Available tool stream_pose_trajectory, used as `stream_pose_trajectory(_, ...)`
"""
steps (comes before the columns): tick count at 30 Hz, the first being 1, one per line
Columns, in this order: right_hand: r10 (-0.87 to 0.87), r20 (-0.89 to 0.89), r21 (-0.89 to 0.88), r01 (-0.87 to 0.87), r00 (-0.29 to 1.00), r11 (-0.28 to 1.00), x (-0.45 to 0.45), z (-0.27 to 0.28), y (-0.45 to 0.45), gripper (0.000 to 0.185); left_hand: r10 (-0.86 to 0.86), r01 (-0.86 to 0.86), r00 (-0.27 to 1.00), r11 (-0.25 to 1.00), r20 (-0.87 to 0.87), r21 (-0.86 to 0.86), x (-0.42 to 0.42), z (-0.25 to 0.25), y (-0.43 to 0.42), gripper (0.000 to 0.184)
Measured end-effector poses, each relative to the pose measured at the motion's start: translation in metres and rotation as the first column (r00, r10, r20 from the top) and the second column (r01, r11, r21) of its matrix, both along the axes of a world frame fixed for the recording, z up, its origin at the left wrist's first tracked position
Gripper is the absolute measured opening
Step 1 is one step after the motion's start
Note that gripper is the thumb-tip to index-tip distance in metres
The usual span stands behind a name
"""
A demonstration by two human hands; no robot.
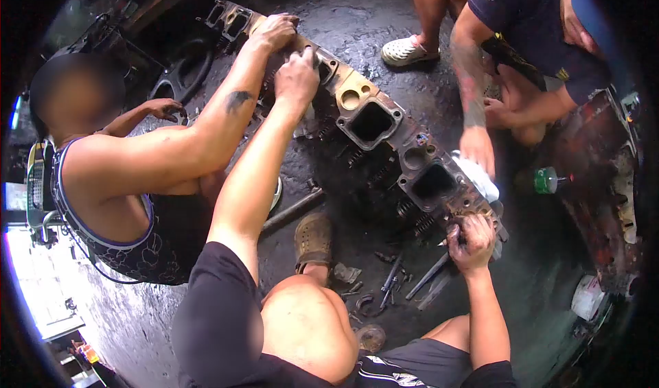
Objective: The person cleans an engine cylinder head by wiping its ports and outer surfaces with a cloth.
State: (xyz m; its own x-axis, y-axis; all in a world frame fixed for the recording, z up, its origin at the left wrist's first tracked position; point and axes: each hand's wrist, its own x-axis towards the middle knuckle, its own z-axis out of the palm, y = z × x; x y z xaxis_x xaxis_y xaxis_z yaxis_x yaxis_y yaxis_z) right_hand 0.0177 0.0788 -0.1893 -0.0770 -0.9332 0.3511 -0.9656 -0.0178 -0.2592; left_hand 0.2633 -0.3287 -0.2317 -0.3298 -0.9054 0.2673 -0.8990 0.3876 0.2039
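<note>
A dark floor (357,24) is seen beneath the work. A long metal casting (406,141) with rectangular openings is held diagonally across the middle of the view, between the two hands. A reddish-brown metal part (590,161) is noted at the right. A metal bar (292,209) is found on the floor, left of the casting. The casting is gripped toward its upper-left part by the left hand (297,79), fingers curled, and at its lower-right end by the right hand (473,240), fingers likewise bent around it. A white cloth (478,177) is held against its right side by a co-worker's hand (476,149). A green-labelled bottle (546,181) is observed near the reddish-brown part. Coil springs (422,222) are seen along the casting's left side.
</note>
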Motion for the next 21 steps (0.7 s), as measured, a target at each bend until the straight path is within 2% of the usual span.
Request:
stream_pose_trajectory(1,-0.001,0.001,-0.001,0.001,1.0,1.0,0.0,0.0,0.0,0.013,0.068,-0.065,0.996,0.996,-0.056,0.06,-0.001,0.001,0.0,0.055)
stream_pose_trajectory(2,-0.003,0.004,-0.003,0.003,1.0,1.0,0.0,-0.001,0.0,0.012,0.115,-0.117,0.979,0.993,-0.168,-0.001,0.002,-0.012,-0.003,0.066)
stream_pose_trajectory(6,-0.015,0.0,-0.02,0.015,1.0,1.0,0.0,-0.002,0.0,0.012,-0.006,-0.014,0.986,0.993,-0.168,-0.118,0.003,-0.02,-0.001,0.071)
stream_pose_trajectory(9,-0.01,-0.032,-0.04,0.009,0.999,0.999,0.001,-0.002,0.0,0.013,-0.011,-0.005,0.953,0.999,-0.302,-0.052,-0.002,-0.023,-0.005,0.073)
stream_pose_trajectory(12,0.003,-0.005,-0.031,-0.003,1.0,1.0,0.0,-0.002,-0.001,0.013,-0.059,-0.002,0.917,0.988,-0.394,-0.152,-0.004,-0.037,0.001,0.073)
stream_pose_trajectory(15,-0.012,-0.005,-0.031,0.012,1.0,0.999,0.001,-0.001,-0.001,0.013,-0.145,0.088,0.893,0.985,-0.427,-0.15,0.006,-0.042,-0.003,0.074)
stream_pose_trajectory(16,-0.005,0.01,-0.032,0.005,1.0,0.999,0.001,0.0,0.0,0.014,-0.118,0.126,0.881,0.992,-0.459,-0.014,0.011,-0.036,-0.006,0.077)
stream_pose_trajectory(17,0.004,0.024,-0.035,-0.003,1.0,0.999,0.0,0.0,-0.001,0.014,-0.103,0.108,0.899,0.994,-0.427,-0.012,0.011,-0.031,-0.006,0.077)
stream_pose_trajectory(19,0.012,0.039,-0.041,-0.011,0.999,0.999,0.0,0.001,0.0,0.015,-0.17,0.07,0.906,0.963,-0.387,-0.259,0.006,-0.028,-0.009,0.064)
stream_pose_trajectory(21,0.016,0.043,-0.039,-0.014,0.999,0.999,-0.002,0.0,0.0,0.015,-0.104,0.065,0.973,0.98,-0.205,-0.19,0.005,-0.023,-0.009,0.058)
